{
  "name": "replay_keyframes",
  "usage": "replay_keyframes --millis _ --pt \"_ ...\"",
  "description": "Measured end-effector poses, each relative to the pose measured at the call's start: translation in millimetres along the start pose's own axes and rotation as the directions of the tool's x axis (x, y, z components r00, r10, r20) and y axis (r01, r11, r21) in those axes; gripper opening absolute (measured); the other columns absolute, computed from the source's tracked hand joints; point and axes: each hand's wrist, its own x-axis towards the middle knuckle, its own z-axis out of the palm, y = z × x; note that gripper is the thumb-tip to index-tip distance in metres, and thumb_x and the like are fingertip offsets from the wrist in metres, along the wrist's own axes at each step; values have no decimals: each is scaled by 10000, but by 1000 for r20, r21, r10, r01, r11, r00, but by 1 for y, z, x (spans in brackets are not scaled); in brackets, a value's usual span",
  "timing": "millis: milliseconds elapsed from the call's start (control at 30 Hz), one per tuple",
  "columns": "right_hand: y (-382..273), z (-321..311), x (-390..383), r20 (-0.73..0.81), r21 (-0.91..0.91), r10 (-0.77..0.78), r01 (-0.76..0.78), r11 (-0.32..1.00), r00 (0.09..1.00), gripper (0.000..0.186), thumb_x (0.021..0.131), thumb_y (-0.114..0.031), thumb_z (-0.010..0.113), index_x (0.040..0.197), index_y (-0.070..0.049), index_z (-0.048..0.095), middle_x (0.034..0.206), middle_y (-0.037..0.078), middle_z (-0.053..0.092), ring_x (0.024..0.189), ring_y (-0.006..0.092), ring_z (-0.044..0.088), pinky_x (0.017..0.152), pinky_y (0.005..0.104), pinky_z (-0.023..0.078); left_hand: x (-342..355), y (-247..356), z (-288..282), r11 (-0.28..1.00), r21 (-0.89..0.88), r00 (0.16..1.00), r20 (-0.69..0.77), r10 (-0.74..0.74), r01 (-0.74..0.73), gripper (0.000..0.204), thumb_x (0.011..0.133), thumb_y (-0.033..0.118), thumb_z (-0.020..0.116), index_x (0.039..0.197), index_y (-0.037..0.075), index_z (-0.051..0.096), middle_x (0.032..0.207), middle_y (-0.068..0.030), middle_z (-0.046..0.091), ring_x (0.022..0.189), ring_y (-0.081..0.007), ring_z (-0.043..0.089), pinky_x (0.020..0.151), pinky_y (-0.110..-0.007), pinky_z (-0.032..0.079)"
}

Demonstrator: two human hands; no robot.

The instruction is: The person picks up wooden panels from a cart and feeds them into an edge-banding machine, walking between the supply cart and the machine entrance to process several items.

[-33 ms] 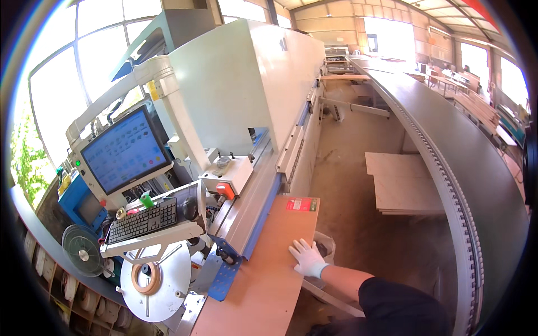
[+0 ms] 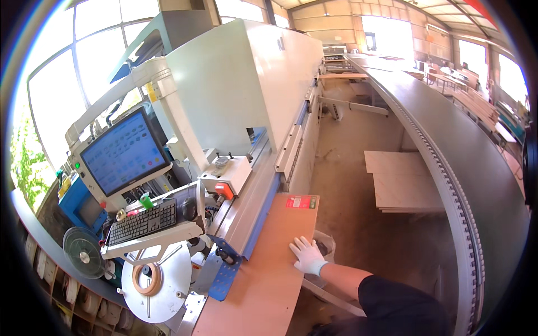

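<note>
A long wood-coloured board (image 2: pixel 262 263) lies against the blue edge of a machine, reaching from the lower edge up to the middle of the view. My right hand (image 2: pixel 307 256), in a white glove, rests flat on the board's right edge with its fingers spread. It grips nothing. On the board's far end is a red and green label (image 2: pixel 301 202). Left of the board stands a blue perforated bracket (image 2: pixel 225 284), close to its surface. My left hand is out of view.
A large white machine housing (image 2: pixel 218 84) rises ahead. At left are a monitor (image 2: pixel 124 151), a keyboard (image 2: pixel 143 223), and a reel of edge band (image 2: pixel 147 280) on a round plate. Stacked panels (image 2: pixel 403 182) lie low at right, beside a long curved conveyor (image 2: pixel 448 129).
</note>
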Motion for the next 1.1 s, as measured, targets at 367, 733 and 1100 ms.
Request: replay_keyframes --millis 367,733,1100 --pt "-114 22 -100 -93 194 -46 63 979 995 659 752 -332 693 1346 -108 516 1477 121 400 1396 331 312 1007 786 230 101 40 -46 932 363 615 -734 288 -4 711 980 488 473 1400 -82 413 1352 -296 503 1259 -412 493 1044 -464 428" --pt "-60 36 -58 -327 306 -7 113 945 945 556 631 -179 716 1178 -134 629 1363 90 562 1314 351 445 1010 776 211 57 71 -56 978 204 721 -671 174 -46 732 988 484 452 1431 -92 360 1413 -296 440 1301 -405 450 1087 -447 383" --pt "-1 24 2 -322 188 114 -55 981 940 526 738 -182 651 1249 -74 588 1396 106 526 1369 307 399 1081 677 248 73 64 -49 972 230 704 -682 197 -49 710 986 511 439 1422 -48 404 1382 -279 468 1270 -392 475 1049 -450 418"
